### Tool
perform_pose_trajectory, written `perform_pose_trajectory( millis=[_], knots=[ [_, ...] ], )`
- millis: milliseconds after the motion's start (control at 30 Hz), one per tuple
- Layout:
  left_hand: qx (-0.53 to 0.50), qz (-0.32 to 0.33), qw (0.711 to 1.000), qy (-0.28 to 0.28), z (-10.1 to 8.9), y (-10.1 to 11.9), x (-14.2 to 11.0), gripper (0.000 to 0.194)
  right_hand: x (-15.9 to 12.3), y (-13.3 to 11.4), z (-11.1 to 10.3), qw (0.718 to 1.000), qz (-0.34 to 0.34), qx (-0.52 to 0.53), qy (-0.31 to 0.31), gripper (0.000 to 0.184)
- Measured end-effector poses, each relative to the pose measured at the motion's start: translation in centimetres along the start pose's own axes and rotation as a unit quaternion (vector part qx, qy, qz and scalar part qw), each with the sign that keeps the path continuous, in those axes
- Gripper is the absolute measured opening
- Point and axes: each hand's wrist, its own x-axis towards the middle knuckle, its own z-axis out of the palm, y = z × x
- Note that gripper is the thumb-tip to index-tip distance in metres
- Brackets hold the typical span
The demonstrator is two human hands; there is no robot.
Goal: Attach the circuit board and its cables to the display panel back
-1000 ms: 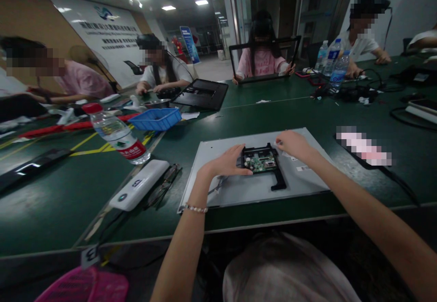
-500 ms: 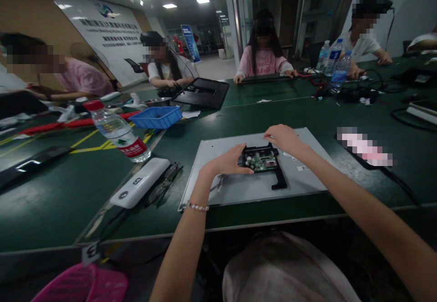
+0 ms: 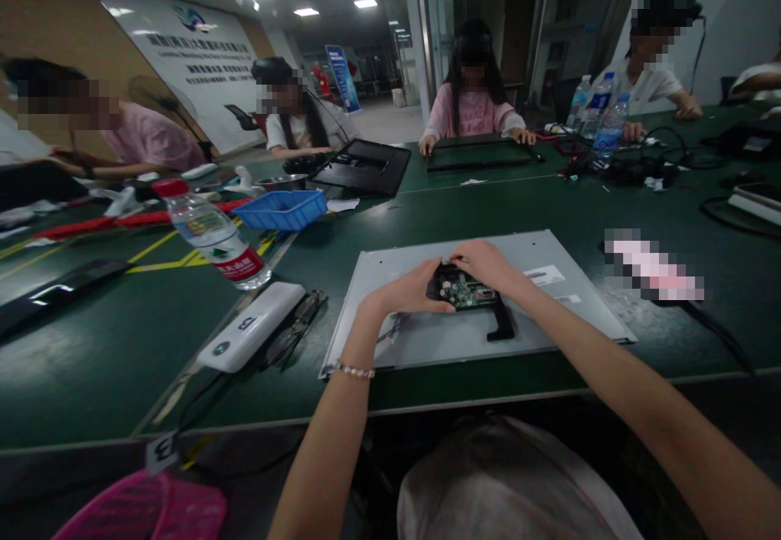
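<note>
A green circuit board [image 3: 469, 293] sits in a black plastic bracket [image 3: 502, 322], which lies on a flat grey metal panel [image 3: 549, 333] in front of me. My left hand [image 3: 412, 289] grips the bracket's left side, with the thumb at the near edge and the fingers at the far edge. Bent over the far edge of the board, my right hand [image 3: 485, 263] has its fingers pinched together close to my left fingertips. Whatever is between them is hidden. Thin wires [image 3: 394, 328] come out under my left hand.
Left of the panel are eyeglasses [image 3: 296, 330], a white power bank [image 3: 251, 327], a water bottle [image 3: 213, 235] and a blue tray [image 3: 281, 210]. A phone [image 3: 652, 267] with a cable lies to the right. Several people sit around the green table [image 3: 427, 206]; one across holds a black frame [image 3: 482, 167].
My right hand has moved left along the bracket's far edge, from its right corner toward my left fingertips. My left hand has stayed in place. The person across has tilted the black frame.
</note>
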Motion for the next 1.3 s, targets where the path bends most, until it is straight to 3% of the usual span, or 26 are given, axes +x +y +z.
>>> perform_pose_trajectory(
  millis=[200, 400, 833, 1300],
  knots=[
    [-0.008, 0.012, 1.000, 0.008, -0.1, 0.2, 0.1, 0.089, 0.1, -0.2, 0.1, 1.000, -0.006, 0.010, -0.010, 0.023],
    [-0.007, -0.018, 1.000, -0.006, 0.2, -0.3, 0.1, 0.094, 0.2, 0.2, 0.7, 0.999, -0.025, 0.040, -0.013, 0.022],
    [-0.001, -0.040, 0.999, -0.022, 0.2, -0.3, 0.2, 0.103, 0.1, -0.1, 1.0, 0.996, 0.013, 0.083, 0.020, 0.024],
    [-0.006, -0.029, 0.999, -0.018, 0.4, -0.6, 0.3, 0.101, 0.3, -0.5, 0.9, 0.999, -0.002, 0.030, -0.016, 0.029]
  ],
)
